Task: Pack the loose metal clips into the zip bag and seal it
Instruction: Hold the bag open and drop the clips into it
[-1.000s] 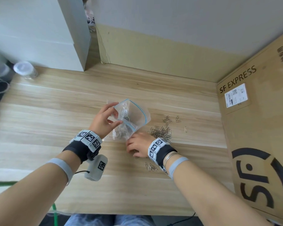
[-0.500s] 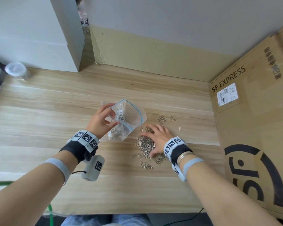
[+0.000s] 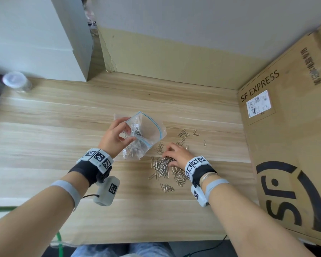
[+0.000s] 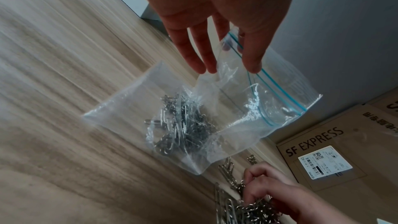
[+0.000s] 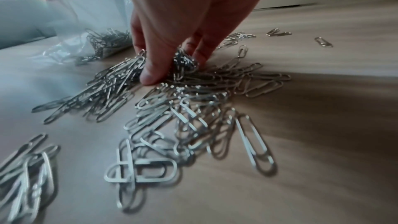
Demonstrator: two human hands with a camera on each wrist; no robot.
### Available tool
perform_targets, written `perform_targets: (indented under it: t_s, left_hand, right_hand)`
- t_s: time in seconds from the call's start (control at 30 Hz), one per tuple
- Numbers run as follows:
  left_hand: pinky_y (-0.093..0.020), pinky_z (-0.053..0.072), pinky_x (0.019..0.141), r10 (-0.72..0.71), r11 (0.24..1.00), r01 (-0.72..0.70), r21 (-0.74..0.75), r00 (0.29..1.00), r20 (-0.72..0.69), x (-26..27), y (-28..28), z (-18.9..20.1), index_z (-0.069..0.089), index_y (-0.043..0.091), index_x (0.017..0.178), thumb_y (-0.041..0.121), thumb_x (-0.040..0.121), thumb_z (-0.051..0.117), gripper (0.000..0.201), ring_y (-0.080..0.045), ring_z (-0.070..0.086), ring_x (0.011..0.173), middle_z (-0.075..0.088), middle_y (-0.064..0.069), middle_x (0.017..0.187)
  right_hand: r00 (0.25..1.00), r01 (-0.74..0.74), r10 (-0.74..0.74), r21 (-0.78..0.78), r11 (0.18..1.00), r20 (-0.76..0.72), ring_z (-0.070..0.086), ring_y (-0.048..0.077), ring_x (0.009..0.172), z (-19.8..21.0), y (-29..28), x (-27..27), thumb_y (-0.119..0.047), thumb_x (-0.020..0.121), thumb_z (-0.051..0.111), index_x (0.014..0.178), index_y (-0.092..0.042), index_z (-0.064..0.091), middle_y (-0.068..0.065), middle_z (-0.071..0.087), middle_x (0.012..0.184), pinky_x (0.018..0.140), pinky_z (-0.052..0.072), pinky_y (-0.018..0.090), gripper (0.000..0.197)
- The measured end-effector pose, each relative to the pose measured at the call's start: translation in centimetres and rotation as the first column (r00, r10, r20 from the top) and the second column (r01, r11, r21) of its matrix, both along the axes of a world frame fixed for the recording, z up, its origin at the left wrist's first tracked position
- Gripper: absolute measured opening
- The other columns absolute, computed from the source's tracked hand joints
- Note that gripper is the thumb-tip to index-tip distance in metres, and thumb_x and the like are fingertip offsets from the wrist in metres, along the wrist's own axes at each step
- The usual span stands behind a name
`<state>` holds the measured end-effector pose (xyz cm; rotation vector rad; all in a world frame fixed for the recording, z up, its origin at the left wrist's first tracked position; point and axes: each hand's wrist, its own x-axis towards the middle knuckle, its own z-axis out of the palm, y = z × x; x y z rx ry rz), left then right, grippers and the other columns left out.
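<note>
Head view, frame centre: left hand (image 3: 113,138) pinches the near lip of the zip bag (image 3: 146,134), thumb and fingers closed on the plastic, holding the mouth open with its blue seal strip facing right. The bag's bottom rests on the wooden table (image 3: 63,127), and a clump of clips shows through it in the left wrist view. Right hand (image 3: 176,154), just right of and below the bag, is down on the pile of loose metal clips (image 3: 163,167); in the right wrist view the fingers (image 5: 150,67) are curled around a bunch of them, thumb tip touching the table. More clips lie scattered toward the upper right and below the pile. A cardboard box (image 3: 293,145) marked SF EXPRESS fills the right edge of the frame.
</note>
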<state>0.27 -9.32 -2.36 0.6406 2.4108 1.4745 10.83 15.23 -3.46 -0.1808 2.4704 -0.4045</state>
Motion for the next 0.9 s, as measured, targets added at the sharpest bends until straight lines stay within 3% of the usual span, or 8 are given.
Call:
perform_targets:
  t_s: [0.07,0.17,0.3,0.47,0.63,0.7,0.8,0.9]
  left_hand:
    - [-0.007,0.050,0.063,-0.012,1.000,0.012,0.005,1.000,0.000,0.0,0.0,0.1,0.050,0.015,0.073,0.005,0.072,0.071,0.023,0.010,0.052,0.086,0.041,0.018,0.118]
    - [-0.006,0.049,0.063,-0.032,0.999,0.032,0.013,0.999,0.008,-0.1,0.0,0.3,0.045,0.028,0.070,0.005,0.072,0.072,0.035,0.010,0.051,0.087,0.036,0.025,0.119]
    - [-0.006,0.049,0.065,-0.028,1.000,0.028,0.006,1.000,0.007,-0.1,0.1,0.2,0.050,0.015,0.073,0.006,0.072,0.072,0.024,0.012,0.050,0.088,0.035,0.027,0.119]
    - [-0.011,0.051,0.067,-0.023,1.000,0.023,0.004,1.000,-0.007,-0.1,0.1,0.1,0.052,0.009,0.077,0.005,0.071,0.072,0.021,0.011,0.051,0.088,0.042,0.009,0.122]
    - [-0.009,0.050,0.067,-0.048,0.999,0.048,0.017,0.999,0.005,-0.2,0.3,0.4,0.043,0.036,0.068,0.006,0.070,0.074,0.042,0.011,0.052,0.089,0.041,0.012,0.122]
    - [-0.012,0.052,0.068,-0.060,0.998,0.059,0.030,0.998,0.009,-0.2,0.3,0.4,0.046,0.039,0.067,0.005,0.069,0.074,0.044,0.011,0.052,0.091,0.040,0.018,0.122]
    - [-0.019,0.053,0.070,-0.071,0.997,0.070,0.031,0.997,0.020,-0.2,0.5,0.5,0.048,0.042,0.070,0.006,0.069,0.074,0.045,0.012,0.050,0.094,0.037,0.024,0.122]
    - [-0.022,0.053,0.070,-0.087,0.996,0.087,0.031,0.996,0.015,0.0,0.6,0.6,0.048,0.046,0.070,0.008,0.069,0.075,0.046,0.011,0.051,0.094,0.034,0.028,0.122]
  right_hand:
    - [0.999,0.043,-0.044,-0.026,0.999,-0.023,0.046,0.022,0.115,0.1,0.1,0.0,-0.016,0.084,0.063,0.114,-0.017,0.058,0.002,0.044,0.131,0.099,0.037,0.029,0.031]
    - [0.995,0.103,-0.104,-0.048,0.994,-0.012,0.052,0.025,0.108,0.4,0.3,-0.5,-0.012,0.085,0.061,0.107,-0.011,0.062,0.005,0.051,0.124,0.095,0.043,0.034,0.022]
    - [0.980,0.189,-0.194,-0.103,0.977,-0.040,0.056,0.026,0.105,0.6,0.6,-0.7,-0.012,0.084,0.062,0.098,-0.010,0.066,0.007,0.060,0.114,0.098,0.043,0.039,0.015]
    - [0.950,0.242,-0.276,-0.209,0.947,-0.147,0.061,0.021,0.098,2.3,0.9,-0.9,-0.011,0.082,0.065,0.091,-0.010,0.069,0.006,0.066,0.105,0.098,0.044,0.034,0.010]
    - [0.910,0.249,-0.326,-0.291,0.924,-0.255,0.061,0.014,0.094,6.5,0.8,-2.3,-0.013,0.083,0.063,0.089,-0.012,0.067,0.003,0.066,0.102,0.089,0.041,0.018,0.008]
    - [0.884,0.231,-0.344,-0.343,0.911,-0.318,0.058,0.010,0.088,8.4,0.5,-3.2,-0.010,0.081,0.065,0.088,-0.011,0.068,0.003,0.066,0.098,0.085,0.040,0.015,0.007]
    - [0.887,0.148,-0.284,-0.360,0.921,-0.363,0.056,0.008,0.088,9.9,-1.2,-5.1,-0.010,0.081,0.066,0.087,-0.010,0.069,0.004,0.067,0.097,0.086,0.043,0.017,0.007]
    - [0.928,0.087,-0.195,-0.325,0.942,-0.318,0.060,0.013,0.094,9.3,-3.5,-6.7,-0.011,0.083,0.063,0.089,-0.012,0.068,0.003,0.067,0.101,0.092,0.046,0.025,0.008]
